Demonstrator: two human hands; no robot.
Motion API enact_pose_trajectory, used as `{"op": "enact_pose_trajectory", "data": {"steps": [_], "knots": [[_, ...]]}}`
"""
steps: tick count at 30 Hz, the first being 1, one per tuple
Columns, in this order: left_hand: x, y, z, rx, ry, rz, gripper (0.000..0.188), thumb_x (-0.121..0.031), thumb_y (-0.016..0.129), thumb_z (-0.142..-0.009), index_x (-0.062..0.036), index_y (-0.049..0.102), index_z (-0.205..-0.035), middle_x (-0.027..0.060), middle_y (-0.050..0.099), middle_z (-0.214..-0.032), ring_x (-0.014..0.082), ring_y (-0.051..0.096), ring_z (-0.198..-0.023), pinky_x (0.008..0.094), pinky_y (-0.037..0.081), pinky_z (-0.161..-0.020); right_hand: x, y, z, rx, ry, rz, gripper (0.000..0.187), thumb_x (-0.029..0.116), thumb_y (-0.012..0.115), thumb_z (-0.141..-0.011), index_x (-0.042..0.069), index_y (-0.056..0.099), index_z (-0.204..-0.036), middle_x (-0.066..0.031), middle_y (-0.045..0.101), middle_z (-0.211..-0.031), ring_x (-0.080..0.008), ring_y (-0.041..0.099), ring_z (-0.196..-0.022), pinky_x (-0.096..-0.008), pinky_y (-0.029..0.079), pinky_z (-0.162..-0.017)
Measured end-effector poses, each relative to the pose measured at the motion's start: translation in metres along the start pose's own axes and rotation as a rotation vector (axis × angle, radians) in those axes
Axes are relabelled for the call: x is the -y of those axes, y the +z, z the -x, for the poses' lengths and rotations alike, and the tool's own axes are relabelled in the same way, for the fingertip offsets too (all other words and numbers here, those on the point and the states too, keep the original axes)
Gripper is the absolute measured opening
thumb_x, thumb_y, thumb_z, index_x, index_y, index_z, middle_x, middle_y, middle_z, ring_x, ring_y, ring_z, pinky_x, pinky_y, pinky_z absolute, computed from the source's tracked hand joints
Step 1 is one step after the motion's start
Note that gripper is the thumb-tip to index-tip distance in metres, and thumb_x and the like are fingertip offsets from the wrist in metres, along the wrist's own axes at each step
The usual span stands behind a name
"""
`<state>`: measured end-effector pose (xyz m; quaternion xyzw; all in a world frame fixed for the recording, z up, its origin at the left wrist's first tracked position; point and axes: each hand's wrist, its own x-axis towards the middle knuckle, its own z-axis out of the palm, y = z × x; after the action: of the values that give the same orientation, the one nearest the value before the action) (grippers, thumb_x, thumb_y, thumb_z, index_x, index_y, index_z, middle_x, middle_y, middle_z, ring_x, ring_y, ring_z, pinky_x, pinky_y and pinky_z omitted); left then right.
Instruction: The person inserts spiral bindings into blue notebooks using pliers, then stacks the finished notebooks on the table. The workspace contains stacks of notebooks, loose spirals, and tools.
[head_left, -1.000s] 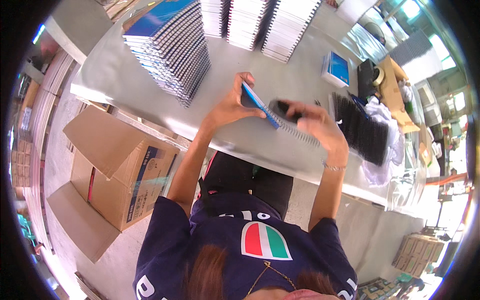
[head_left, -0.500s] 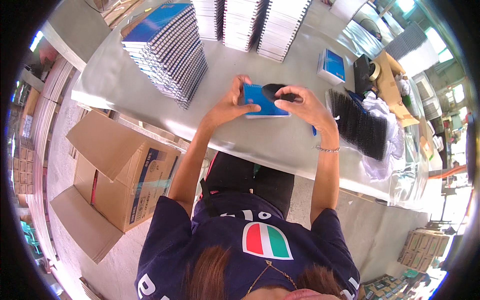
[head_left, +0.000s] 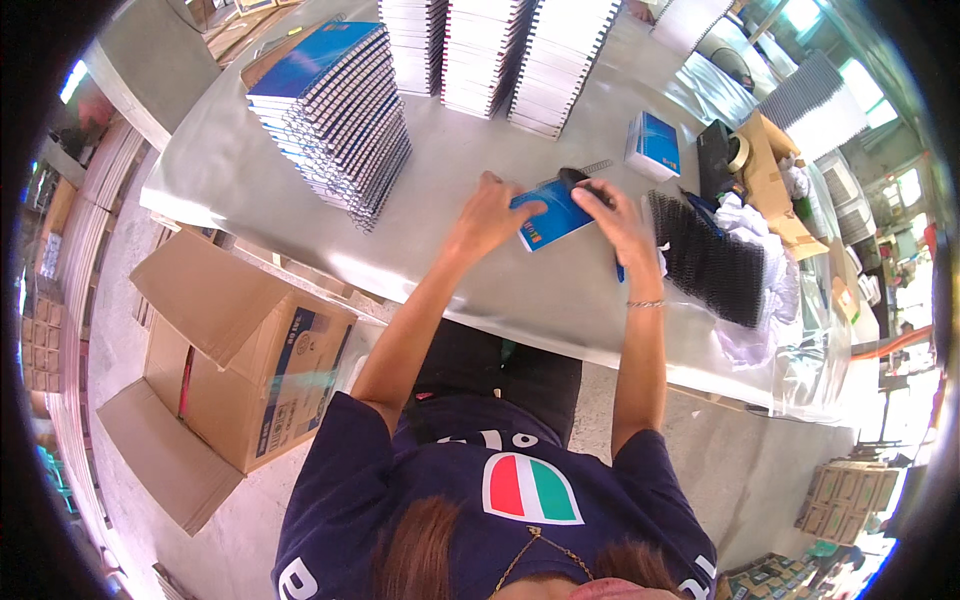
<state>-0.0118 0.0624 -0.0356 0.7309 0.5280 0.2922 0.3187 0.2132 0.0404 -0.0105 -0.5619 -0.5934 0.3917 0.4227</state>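
A blue-covered notebook (head_left: 558,217) lies on the table in front of me, turned at a slant. My left hand (head_left: 490,214) is closed on its left side, thumb across the cover. A dark wire coil (head_left: 598,166) sticks out past the notebook's far right corner. Over that corner, my right hand (head_left: 618,217) has its fingers bent around a rounded black object (head_left: 573,176); its exact kind is not clear. A small blue item (head_left: 620,272) shows partly below the right palm. Right of this hand lies a bundle of black wire coils (head_left: 708,262).
A tall stack of spiral-bound blue notebooks (head_left: 345,120) stands at the left, with several white-paged stacks (head_left: 565,65) farther back. A small blue pile (head_left: 655,145) sits at the right, near a cardboard box (head_left: 780,180) with tape. An open carton (head_left: 240,350) is on the floor at left.
The notebook has turned on the table, its coil edge now toward the far right. My right hand and the black object have shifted right to that edge. My left hand still grips the notebook.
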Motion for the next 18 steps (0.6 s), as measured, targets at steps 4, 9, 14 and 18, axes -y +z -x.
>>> {"op": "enact_pose_trajectory", "data": {"steps": [4,9,14,18], "knots": [[-0.007,0.017,-0.003,-0.098,0.079,-0.365,0.058,-0.024,0.086,-0.071,-0.0025,0.062,-0.12,0.0186,0.059,-0.118,0.034,0.067,-0.09,0.0402,0.056,-0.077,-0.003,0.007,0.008,-0.043,-0.022,-0.067,0.034,0.032,0.072,-0.09,0.006,0.069,-0.113,-0.0024,0.064,-0.102,-0.0104,0.052,-0.088,-0.0241,0.042,-0.079],[-0.011,-0.006,0.0,0.091,0.024,0.526,0.033,-0.006,0.079,-0.075,-0.0043,0.067,-0.106,0.0091,0.067,-0.098,0.02,0.066,-0.087,0.0339,0.055,-0.075,0.007,-0.013,0.027,-0.186,-0.131,-0.57,0.034,0.026,0.069,-0.093,0.006,0.061,-0.119,-0.0072,0.061,-0.117,-0.017,0.062,-0.105,-0.0284,0.048,-0.092],[-0.02,-0.057,0.01,0.203,0.174,0.56,0.028,0.0,0.077,-0.075,-0.0036,0.069,-0.102,0.0034,0.07,-0.094,0.011,0.065,-0.086,0.0282,0.053,-0.076,0.031,-0.065,0.053,0.108,-0.383,-1.069,0.064,0.039,0.069,-0.091,0.001,0.044,-0.136,-0.0188,0.053,-0.136,-0.0322,0.057,-0.12,-0.0404,0.049,-0.103],[-0.012,-0.083,0.01,0.334,0.24,0.38,0.024,0.0,0.076,-0.076,-0.0041,0.071,-0.099,0.0013,0.071,-0.095,0.01,0.064,-0.088,0.0265,0.052,-0.081,0.028,-0.076,0.056,0.185,-0.353,-1.038,0.081,0.048,0.073,-0.085,0.0,0.041,-0.143,-0.019,0.05,-0.141,-0.0285,0.057,-0.118,-0.038,0.049,-0.101]]}}
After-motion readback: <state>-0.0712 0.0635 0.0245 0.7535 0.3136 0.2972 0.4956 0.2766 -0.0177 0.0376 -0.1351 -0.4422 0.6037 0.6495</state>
